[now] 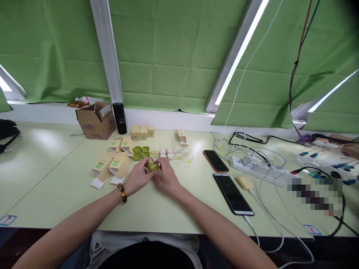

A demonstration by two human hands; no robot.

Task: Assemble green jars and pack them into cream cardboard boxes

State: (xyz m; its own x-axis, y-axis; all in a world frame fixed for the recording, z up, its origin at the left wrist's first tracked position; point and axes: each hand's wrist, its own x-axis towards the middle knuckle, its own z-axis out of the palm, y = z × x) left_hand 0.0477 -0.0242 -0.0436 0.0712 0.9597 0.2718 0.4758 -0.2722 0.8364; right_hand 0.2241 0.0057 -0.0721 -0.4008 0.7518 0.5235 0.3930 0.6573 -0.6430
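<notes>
A small rounded green container (153, 166) with a cream loop on top is between my hands, just above the near middle of the table. My left hand (138, 175) has its fingers closed round the left side, and my right hand (167, 177) grips the right side. Fingers cover part of the container. Just beyond are several small green square dishes (141, 149), tiny cream square pieces (153, 153), pale pink cylinders (166, 154) and clear cups (183, 154) with yellow bits. Opened beige cartons (119, 164) lie left of my hands.
Small closed beige boxes (143, 132) and another opened carton (182, 137) stand farther back. A cardboard box (95, 121) and black bottle (119, 118) are at back left. Two phones (233, 194), a power strip (256, 171) and tangled cables occupy the right side.
</notes>
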